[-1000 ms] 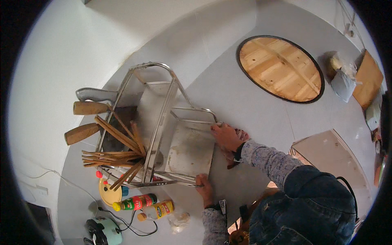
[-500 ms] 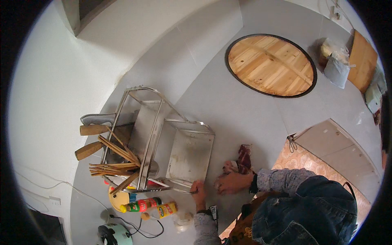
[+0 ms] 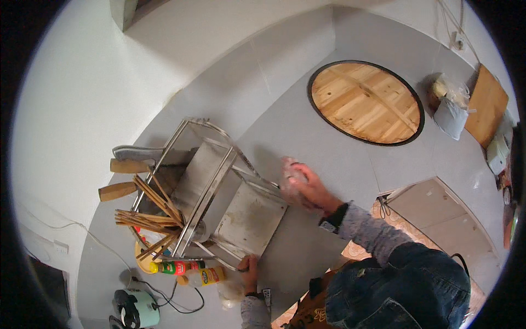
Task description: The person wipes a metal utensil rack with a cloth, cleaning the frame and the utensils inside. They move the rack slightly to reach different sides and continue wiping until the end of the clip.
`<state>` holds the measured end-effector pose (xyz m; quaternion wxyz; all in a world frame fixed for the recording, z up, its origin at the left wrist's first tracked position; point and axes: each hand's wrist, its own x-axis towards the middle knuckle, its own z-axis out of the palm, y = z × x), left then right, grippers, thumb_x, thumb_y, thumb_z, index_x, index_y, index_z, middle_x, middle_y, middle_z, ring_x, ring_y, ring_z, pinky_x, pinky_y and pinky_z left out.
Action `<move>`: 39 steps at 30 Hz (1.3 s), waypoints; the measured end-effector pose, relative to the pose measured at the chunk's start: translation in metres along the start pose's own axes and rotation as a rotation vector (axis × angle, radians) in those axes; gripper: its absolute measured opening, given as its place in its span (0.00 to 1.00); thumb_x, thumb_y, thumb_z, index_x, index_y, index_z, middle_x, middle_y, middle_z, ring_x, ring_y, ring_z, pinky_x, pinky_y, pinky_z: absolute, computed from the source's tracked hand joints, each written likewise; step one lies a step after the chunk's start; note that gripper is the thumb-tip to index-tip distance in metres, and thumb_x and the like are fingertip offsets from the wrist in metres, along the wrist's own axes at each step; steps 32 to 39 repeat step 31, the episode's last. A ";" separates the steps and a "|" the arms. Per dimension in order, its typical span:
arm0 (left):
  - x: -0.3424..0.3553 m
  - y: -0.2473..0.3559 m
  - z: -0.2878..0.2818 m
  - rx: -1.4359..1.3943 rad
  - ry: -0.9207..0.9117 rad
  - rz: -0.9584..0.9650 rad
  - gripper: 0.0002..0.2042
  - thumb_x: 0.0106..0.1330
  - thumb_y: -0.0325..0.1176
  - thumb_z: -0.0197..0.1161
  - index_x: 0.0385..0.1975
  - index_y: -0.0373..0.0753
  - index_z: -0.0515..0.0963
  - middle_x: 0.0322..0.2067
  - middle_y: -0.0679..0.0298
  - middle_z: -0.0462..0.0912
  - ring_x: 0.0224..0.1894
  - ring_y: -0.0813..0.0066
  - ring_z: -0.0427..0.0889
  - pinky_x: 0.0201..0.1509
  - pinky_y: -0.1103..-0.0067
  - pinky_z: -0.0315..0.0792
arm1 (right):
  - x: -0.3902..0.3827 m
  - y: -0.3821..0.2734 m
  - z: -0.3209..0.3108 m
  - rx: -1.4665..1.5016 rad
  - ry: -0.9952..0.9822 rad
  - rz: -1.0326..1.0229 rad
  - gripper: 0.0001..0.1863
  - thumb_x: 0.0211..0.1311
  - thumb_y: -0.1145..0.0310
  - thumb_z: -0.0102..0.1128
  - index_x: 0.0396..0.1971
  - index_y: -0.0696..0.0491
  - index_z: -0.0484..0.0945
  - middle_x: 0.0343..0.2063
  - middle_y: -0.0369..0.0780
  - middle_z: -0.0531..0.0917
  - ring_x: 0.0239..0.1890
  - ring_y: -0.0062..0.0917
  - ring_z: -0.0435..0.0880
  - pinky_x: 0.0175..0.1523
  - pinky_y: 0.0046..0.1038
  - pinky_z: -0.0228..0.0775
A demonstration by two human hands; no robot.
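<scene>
A metal kitchen rack (image 3: 253, 220) stands on the grey counter. My left hand (image 3: 250, 271) is closed around the end of its near rail. My right hand (image 3: 313, 189) holds a crumpled reddish cloth (image 3: 289, 167) beside the rack's right-hand frame. Motion blurs the cloth, and I cannot tell whether it touches the metal. On the rack's left side are wooden chopsticks (image 3: 147, 218), a grey-handled knife (image 3: 137, 153) and two wooden handles, the upper handle (image 3: 129, 165) and the lower handle (image 3: 116, 191).
Left of my left hand lie a red-and-green bottle (image 3: 176, 267), a yellow-labelled bottle (image 3: 207, 276) and a clear jar (image 3: 230, 293). A pale green appliance (image 3: 139, 308) with a black cord sits lower left. Farther off are a round wooden lid (image 3: 366, 101), plastic bag (image 3: 452, 118) and board (image 3: 486, 107).
My right hand has carried the cloth forward from the counter near me to beside the rack's right frame. The rack appears slightly turned, with my left hand still on its rail. The view has shifted.
</scene>
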<state>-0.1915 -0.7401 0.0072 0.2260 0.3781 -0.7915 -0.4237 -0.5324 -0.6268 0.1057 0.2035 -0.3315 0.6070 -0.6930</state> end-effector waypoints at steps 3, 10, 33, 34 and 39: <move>-0.001 0.007 -0.009 -0.028 -0.026 0.011 0.16 0.69 0.36 0.54 0.21 0.32 0.72 0.15 0.58 0.70 0.20 0.71 0.68 0.25 0.71 0.61 | -0.007 0.023 0.033 -0.474 -0.015 -0.250 0.19 0.61 0.61 0.60 0.50 0.52 0.72 0.48 0.46 0.76 0.49 0.40 0.75 0.54 0.36 0.68; 0.002 0.022 -0.006 -0.054 -0.035 0.006 0.14 0.69 0.34 0.53 0.22 0.32 0.72 0.18 0.60 0.72 0.21 0.73 0.68 0.27 0.75 0.62 | -0.047 0.074 0.028 -0.601 0.037 -0.190 0.15 0.61 0.62 0.58 0.45 0.51 0.73 0.42 0.52 0.74 0.42 0.49 0.74 0.46 0.43 0.70; -0.149 -0.002 0.025 -0.113 0.289 -0.120 0.28 0.55 0.35 0.72 0.54 0.35 0.69 0.50 0.56 0.75 0.50 0.63 0.79 0.55 0.73 0.72 | -0.191 0.076 0.065 -0.231 -1.419 0.264 0.28 0.61 0.50 0.58 0.59 0.44 0.69 0.63 0.41 0.68 0.62 0.28 0.69 0.68 0.52 0.42; -0.149 -0.002 0.025 -0.113 0.289 -0.120 0.28 0.55 0.35 0.72 0.54 0.35 0.69 0.50 0.56 0.75 0.50 0.63 0.79 0.55 0.73 0.72 | -0.191 0.076 0.065 -0.231 -1.419 0.264 0.28 0.61 0.50 0.58 0.59 0.44 0.69 0.63 0.41 0.68 0.62 0.28 0.69 0.68 0.52 0.42; -0.149 -0.002 0.025 -0.113 0.289 -0.120 0.28 0.55 0.35 0.72 0.54 0.35 0.69 0.50 0.56 0.75 0.50 0.63 0.79 0.55 0.73 0.72 | -0.191 0.076 0.065 -0.231 -1.419 0.264 0.28 0.61 0.50 0.58 0.59 0.44 0.69 0.63 0.41 0.68 0.62 0.28 0.69 0.68 0.52 0.42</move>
